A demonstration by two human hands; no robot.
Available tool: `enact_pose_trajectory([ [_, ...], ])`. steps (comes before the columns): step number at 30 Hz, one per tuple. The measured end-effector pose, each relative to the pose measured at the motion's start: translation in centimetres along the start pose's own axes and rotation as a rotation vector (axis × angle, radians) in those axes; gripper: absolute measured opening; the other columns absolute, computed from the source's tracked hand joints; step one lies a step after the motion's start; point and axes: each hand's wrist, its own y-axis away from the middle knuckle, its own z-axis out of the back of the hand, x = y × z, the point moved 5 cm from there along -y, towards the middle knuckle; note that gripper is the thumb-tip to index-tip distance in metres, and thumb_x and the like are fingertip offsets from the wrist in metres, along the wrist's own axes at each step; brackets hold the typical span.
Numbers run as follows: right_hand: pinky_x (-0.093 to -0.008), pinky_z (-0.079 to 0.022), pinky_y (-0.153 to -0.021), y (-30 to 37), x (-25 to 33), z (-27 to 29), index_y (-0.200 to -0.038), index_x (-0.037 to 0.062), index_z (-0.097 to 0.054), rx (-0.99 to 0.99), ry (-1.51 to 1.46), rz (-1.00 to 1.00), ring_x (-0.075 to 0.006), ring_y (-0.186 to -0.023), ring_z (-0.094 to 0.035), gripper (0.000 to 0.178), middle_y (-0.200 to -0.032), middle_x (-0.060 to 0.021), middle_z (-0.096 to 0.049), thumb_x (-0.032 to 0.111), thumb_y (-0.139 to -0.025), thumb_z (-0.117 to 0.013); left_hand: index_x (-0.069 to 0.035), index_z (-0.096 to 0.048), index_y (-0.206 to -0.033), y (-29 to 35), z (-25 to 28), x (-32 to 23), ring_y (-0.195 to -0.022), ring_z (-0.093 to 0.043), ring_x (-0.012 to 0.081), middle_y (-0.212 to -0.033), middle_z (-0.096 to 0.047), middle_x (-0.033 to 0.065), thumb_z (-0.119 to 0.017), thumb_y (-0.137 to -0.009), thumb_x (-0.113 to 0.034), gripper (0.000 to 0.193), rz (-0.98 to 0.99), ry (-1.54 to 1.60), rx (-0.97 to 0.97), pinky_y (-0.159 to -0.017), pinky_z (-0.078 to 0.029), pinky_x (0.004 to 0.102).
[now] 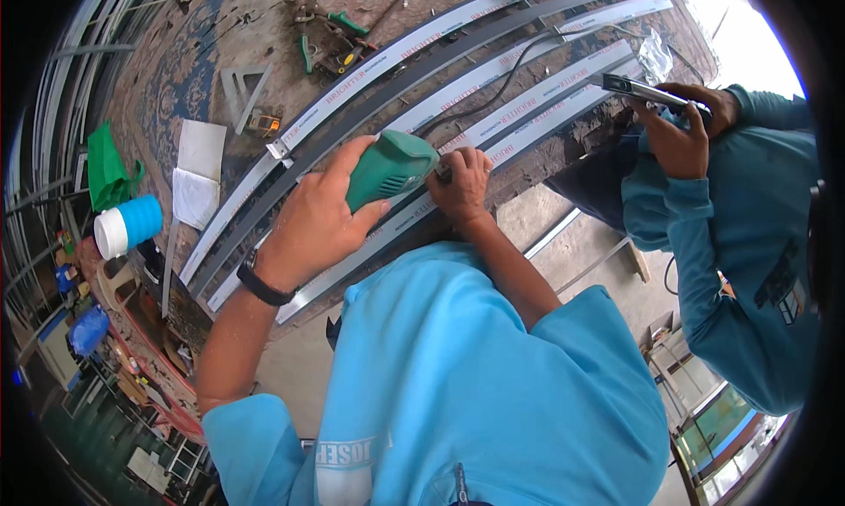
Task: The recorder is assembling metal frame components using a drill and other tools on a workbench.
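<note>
My left hand [319,217] is wrapped round the green housing of a vented power tool [392,169], probably corded; its exact kind is not plain. Close against the tool's right end, my right hand [462,185] is closed round a small dark part, mostly covered by the fingers. Both hands are over long, curved metal strips [528,110] with printed white protective film. These lie side by side across the worktable [211,31]. A dark cable [506,88] runs over the strips from near the tool towards the far right.
At right, a co-worker's hands [682,136] hold a dark and silver tool. Snips with green handles [305,53], a triangular square [242,92], a tape measure [264,121] and papers [198,172] lie on the table. A blue-and-white jug [128,226] stands left, beside a green bag [107,167].
</note>
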Motion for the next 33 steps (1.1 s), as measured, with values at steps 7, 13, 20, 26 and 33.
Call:
enact_pose_trajectory([
  [7, -0.0437, -0.037, -0.093, 0.1, 0.3, -0.1, -0.082, 0.0114, -0.064, 0.023, 0.029, 0.065, -0.0284, -0.097, -0.058, 0.019, -0.096, -0.0054, -0.061, 0.022, -0.074, -0.079, -0.007, -0.041, -0.149, -0.2, 0.2, 0.0, -0.103, -0.068, 0.0492, -0.110, -0.071, 0.0289, -0.076, -0.088, -0.017, 0.071, 0.038, -0.002, 0.047, -0.088, -0.056, 0.0503],
  [13, -0.0431, -0.037, -0.095, 0.4, -0.1, -0.5, -0.082, 0.0111, -0.065, 0.020, 0.035, 0.055, -0.0282, -0.099, -0.058, 0.019, -0.101, -0.0049, -0.063, 0.021, -0.074, -0.078, -0.006, -0.039, -0.149, 0.3, -0.2, 0.7, -0.103, -0.068, 0.0488, -0.109, -0.070, 0.0307, -0.075, -0.089, -0.018, 0.071, -0.041, -0.013, -0.005, -0.089, -0.056, 0.0497],
  [20, -0.0431, -0.037, -0.097, 0.2, 0.3, 0.0, -0.083, 0.0109, -0.064, 0.004, 0.054, 0.066, -0.0268, -0.101, -0.059, 0.020, -0.111, -0.0034, -0.066, 0.021, -0.074, -0.078, -0.004, -0.038, -0.148, 0.6, -0.4, 0.6, -0.104, -0.069, 0.0484, -0.107, -0.071, 0.0310, -0.075, -0.089, -0.016, 0.070, 0.063, 0.023, 0.038, -0.088, -0.057, 0.0490],
  [26, -0.0421, -0.037, -0.096, 0.3, 0.2, -0.3, -0.083, 0.0114, -0.064, 0.023, 0.028, 0.071, -0.0250, -0.101, -0.060, 0.019, -0.110, -0.0010, -0.067, 0.021, -0.074, -0.078, -0.004, -0.038, -0.147, 0.3, -0.6, 0.5, -0.093, -0.068, 0.0515, -0.105, -0.070, 0.0319, -0.075, -0.088, -0.018, 0.070, -0.068, -0.001, -0.025, -0.083, -0.056, 0.0561],
  [33, -0.0409, -0.038, -0.094, -0.2, 0.5, 0.2, -0.080, 0.0127, -0.063, -0.019, 0.015, 0.078, -0.0226, -0.097, -0.061, 0.016, -0.106, 0.0009, -0.068, 0.017, -0.073, -0.077, -0.004, -0.038, -0.147, -1.0, -0.3, -1.0, -0.092, -0.068, 0.0529, -0.096, -0.070, 0.0323, -0.074, -0.088, -0.017, 0.071, 0.069, -0.038, 0.133, -0.082, -0.054, 0.0582],
])
